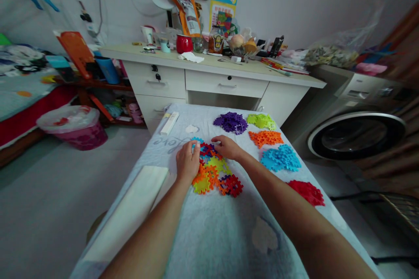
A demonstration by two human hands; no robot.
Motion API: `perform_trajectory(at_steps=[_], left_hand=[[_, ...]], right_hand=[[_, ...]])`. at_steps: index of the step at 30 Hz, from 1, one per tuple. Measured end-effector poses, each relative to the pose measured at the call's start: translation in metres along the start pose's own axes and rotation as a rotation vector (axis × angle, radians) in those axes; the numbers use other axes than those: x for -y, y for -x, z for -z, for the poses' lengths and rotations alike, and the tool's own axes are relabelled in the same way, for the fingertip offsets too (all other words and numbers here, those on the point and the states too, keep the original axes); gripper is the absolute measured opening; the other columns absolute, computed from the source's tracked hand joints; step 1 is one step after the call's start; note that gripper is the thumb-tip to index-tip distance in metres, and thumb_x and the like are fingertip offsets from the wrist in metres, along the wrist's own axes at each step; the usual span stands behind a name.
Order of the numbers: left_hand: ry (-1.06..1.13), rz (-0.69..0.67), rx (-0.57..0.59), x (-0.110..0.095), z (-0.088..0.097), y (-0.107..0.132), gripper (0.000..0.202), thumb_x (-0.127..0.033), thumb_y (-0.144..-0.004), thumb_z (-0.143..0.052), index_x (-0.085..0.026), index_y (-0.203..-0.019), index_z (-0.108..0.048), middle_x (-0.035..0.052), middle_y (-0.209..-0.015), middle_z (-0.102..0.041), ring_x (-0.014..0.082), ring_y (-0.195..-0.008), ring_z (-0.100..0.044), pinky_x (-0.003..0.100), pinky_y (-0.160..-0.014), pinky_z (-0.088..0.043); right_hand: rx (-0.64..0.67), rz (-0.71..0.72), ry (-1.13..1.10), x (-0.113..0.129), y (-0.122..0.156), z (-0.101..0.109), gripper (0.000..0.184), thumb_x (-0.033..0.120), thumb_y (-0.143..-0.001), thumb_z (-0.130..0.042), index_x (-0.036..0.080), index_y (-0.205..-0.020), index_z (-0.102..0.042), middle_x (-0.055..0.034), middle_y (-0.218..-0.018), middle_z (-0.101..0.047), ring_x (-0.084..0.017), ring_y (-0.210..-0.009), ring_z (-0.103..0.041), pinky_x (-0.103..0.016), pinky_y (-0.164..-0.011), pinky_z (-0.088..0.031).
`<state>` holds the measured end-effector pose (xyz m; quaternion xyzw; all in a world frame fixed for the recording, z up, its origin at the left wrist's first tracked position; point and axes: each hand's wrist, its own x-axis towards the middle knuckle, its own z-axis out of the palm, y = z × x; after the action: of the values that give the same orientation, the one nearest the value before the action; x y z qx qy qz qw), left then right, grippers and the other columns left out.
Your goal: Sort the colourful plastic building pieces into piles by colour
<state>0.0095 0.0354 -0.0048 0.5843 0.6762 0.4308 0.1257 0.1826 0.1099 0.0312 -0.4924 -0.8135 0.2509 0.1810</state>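
A cluster of interlocking toothed plastic gear pieces (209,169) in orange, yellow-green, red, purple and blue lies on the cloth-covered table between my hands. At its left side my left hand (188,160) has its thumb and fingers closed at the far edge, with a small blue gear piece (197,139) at the fingertips. My right hand (228,146) hovers at the cluster's far right edge. Its thumb and forefinger are bent and slightly apart, with nothing visible between them. Sorted piles lie to the right: purple (231,122), yellow-green (261,120), orange (265,138), blue (280,158) and red (307,192).
A white box-like strip (170,123) lies at the table's far left, and a long pale board (131,213) along the left edge. Beyond stands a white desk (225,82) crowded with jars and packets. A washing machine (356,109) is at right, a pink bin (73,128) at left.
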Motion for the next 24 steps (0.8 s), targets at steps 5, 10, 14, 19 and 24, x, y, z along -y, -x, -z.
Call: perform_trajectory(at_steps=[5, 10, 14, 19, 24], left_hand=[[0.011, -0.026, 0.001, 0.002, -0.002, 0.000, 0.037, -0.039, -0.098, -0.032, -0.019, -0.109, -0.061, 0.0103, -0.114, -0.069, 0.0248, -0.113, -0.061, 0.041, -0.101, -0.044], [-0.034, -0.050, 0.002, 0.004, -0.003, 0.000, 0.035, -0.039, -0.098, -0.034, -0.021, -0.108, -0.062, 0.0085, -0.113, -0.069, 0.0239, -0.112, -0.061, 0.039, -0.099, -0.044], [-0.052, -0.066, 0.009, 0.004, -0.004, 0.000, 0.034, -0.038, -0.098, -0.034, -0.021, -0.106, -0.063, 0.0087, -0.113, -0.069, 0.0239, -0.111, -0.061, 0.040, -0.100, -0.044], [-0.080, -0.068, 0.023, 0.002, -0.002, 0.001, 0.035, -0.037, -0.098, -0.034, -0.021, -0.105, -0.065, 0.0086, -0.114, -0.068, 0.0241, -0.112, -0.061, 0.040, -0.101, -0.043], [-0.110, -0.059, 0.048, 0.001, -0.003, 0.001, 0.036, -0.037, -0.098, -0.035, -0.021, -0.107, -0.066, 0.0086, -0.120, -0.068, 0.0248, -0.117, -0.059, 0.041, -0.102, -0.041]], right_hand=[[0.099, 0.035, 0.163, 0.006, -0.006, -0.006, 0.041, 0.008, -0.077, -0.058, 0.014, -0.115, -0.070, -0.0086, -0.101, -0.070, -0.017, -0.089, -0.061, -0.025, -0.081, -0.045], [0.143, -0.020, 0.120, 0.006, -0.005, -0.002, 0.024, 0.011, -0.076, -0.061, 0.014, -0.097, -0.073, -0.0024, -0.080, -0.066, -0.014, -0.072, -0.056, -0.023, -0.066, -0.040], [0.060, -0.143, -0.133, -0.008, -0.001, 0.003, 0.014, 0.011, -0.072, -0.067, 0.014, -0.086, -0.067, 0.0021, -0.070, -0.062, -0.010, -0.062, -0.052, -0.021, -0.057, -0.037], [0.016, -0.288, -0.533, -0.027, 0.008, 0.007, 0.007, 0.013, -0.073, -0.064, 0.017, -0.077, -0.060, 0.0063, -0.053, -0.055, -0.008, -0.047, -0.047, -0.019, -0.046, -0.034], [-0.114, -0.322, -0.828, -0.035, 0.003, 0.017, 0.013, 0.017, -0.070, -0.068, 0.018, -0.070, -0.055, 0.0036, -0.053, -0.058, -0.010, -0.046, -0.053, -0.020, -0.047, -0.044]])
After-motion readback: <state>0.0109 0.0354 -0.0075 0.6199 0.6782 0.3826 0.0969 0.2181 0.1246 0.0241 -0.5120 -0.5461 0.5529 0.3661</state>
